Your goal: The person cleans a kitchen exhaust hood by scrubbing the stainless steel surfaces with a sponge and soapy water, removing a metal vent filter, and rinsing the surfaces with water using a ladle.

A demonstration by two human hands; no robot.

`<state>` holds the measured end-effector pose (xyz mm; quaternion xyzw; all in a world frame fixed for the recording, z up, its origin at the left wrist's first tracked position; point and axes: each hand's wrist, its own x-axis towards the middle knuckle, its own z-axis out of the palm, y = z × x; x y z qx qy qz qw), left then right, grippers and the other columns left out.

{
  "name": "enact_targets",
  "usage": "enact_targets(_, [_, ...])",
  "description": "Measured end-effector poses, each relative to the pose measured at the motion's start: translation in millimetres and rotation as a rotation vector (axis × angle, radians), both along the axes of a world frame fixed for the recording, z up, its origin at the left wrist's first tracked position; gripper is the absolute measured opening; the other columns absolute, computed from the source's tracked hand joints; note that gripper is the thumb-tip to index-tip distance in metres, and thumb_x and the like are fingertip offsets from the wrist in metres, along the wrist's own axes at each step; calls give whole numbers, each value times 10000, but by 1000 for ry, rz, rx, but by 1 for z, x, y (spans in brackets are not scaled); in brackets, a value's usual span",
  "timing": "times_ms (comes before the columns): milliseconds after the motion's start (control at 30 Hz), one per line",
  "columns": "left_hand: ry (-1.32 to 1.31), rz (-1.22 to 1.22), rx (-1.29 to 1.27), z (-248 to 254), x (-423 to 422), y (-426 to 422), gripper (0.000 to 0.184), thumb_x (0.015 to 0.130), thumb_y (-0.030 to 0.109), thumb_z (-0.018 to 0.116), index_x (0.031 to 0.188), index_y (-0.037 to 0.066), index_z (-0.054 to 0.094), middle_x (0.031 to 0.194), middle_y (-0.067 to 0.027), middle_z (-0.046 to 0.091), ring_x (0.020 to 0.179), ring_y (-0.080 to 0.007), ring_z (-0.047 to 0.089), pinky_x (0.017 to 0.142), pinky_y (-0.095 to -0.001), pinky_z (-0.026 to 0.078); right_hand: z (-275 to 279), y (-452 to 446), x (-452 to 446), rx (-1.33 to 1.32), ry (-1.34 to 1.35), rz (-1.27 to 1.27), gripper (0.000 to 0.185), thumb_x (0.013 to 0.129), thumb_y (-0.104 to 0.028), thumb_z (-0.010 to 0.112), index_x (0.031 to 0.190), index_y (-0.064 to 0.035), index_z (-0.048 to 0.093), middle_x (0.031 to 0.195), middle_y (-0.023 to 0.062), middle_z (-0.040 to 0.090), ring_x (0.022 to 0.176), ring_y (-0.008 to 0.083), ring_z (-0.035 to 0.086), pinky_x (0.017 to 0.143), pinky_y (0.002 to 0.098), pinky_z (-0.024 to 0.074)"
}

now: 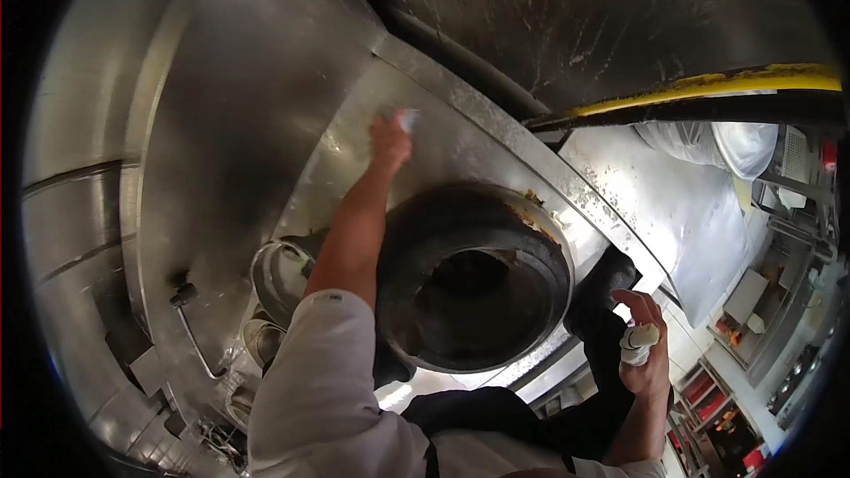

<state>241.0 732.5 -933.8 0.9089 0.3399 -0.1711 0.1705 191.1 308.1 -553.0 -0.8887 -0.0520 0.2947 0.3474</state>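
Observation:
My left hand (390, 142) reaches out over the steel counter (354, 106), beyond the round black burner ring (474, 292). Its fingers are closed on a small whitish cloth (406, 120), partly blurred. At the lower right, my right hand (645, 345) is wrapped round a white bottle (638, 343) with a pale top, to the right of the burner. Crumbs and brown residue lie along the burner's far rim.
Metal pots (282, 276) stand left of the burner, near a thin faucet pipe (197, 336). A yellow-edged dark panel (699, 88) hangs overhead. A plastic-covered bowl (745, 146) and shelves (722, 398) are at the right.

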Motion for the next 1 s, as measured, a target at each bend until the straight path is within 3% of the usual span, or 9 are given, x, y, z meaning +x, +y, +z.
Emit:
enact_targets(167, [-1324,245,-1101,217,95,-102,474,954,53,443,1405,49,297,1330,-82,429,1110,-137,460,910,-262,402,5,-6,3,229,-217,-83,553,691,-338,528,1134,-10,573,1058,193,593,1010,368,553,902,402,413])
enact_targets(300, [-1732,-16,-10,363,197,-125,593,907,243,508,1375,-38,274,1413,-302,230,1297,-424,241,1050,-485,214,10,-8,7,159,-208,-126,536,687,-322,508,1115,-6,569,1020,205,591,981,378,559,866,408,427])
enact_targets(467, [-1565,540,-1229,190,200,-120,559,985,253,389,1431,-8,174,1472,-177,244,1333,-279,257,1097,-399,227,12,-15,7,218,-270,-123,540,647,-298,494,1096,-10,573,1004,195,591,953,382,561,847,405,435])
enact_targets(633, [-1718,0,-339,331,170,-222,533,1015,224,316,1452,-5,115,1525,-151,73,1403,-255,136,1135,-375,147,24,-22,20,161,-164,-66,669,808,-532,377,1138,22,557,1077,182,586,1053,316,550,922,396,392])
enact_targets(700, [-1735,135,-222,302,195,-183,526,1018,269,320,1420,-31,164,1455,-168,222,1314,-249,275,1090,-366,242,22,-29,20,173,-148,-78,659,815,-529,381,1141,16,558,1076,182,586,1055,318,552,921,392,394])
enact_targets(767, [-1642,547,-632,220,212,-159,534,1020,315,324,1388,-57,213,1384,-185,371,1224,-243,414,1046,-358,336,18,-31,21,193,-165,-147,588,665,-381,510,1125,-20,573,1015,196,586,976,376,570,858,387,440])
enact_targets(800, [-1271,649,-1417,213,188,-163,575,1021,376,317,1404,-39,206,1400,-183,354,1230,-247,410,1047,-355,337,15,-31,19,211,-206,-125,559,694,-369,497,1122,-16,572,1011,200,587,960,380,570,845,391,442])
enact_targets(867, [-1176,755,-956,183,185,-222,677,1004,395,349,1453,-16,52,1489,-177,166,1324,-256,279,1107,-391,236,12,-25,25,236,-214,-79,544,680,-328,499,1117,-11,566,1002,203,588,937,377,569,843,389,438])
enact_targets(1000, [-1675,-2,-351,347,168,-259,640,993,243,305,1422,-93,-31,1470,-331,-55,1388,-425,-19,1120,-501,-10,10,-26,29,261,-179,-96,557,671,-337,501,1119,-12,565,997,202,588,939,371,569,845,385,435])
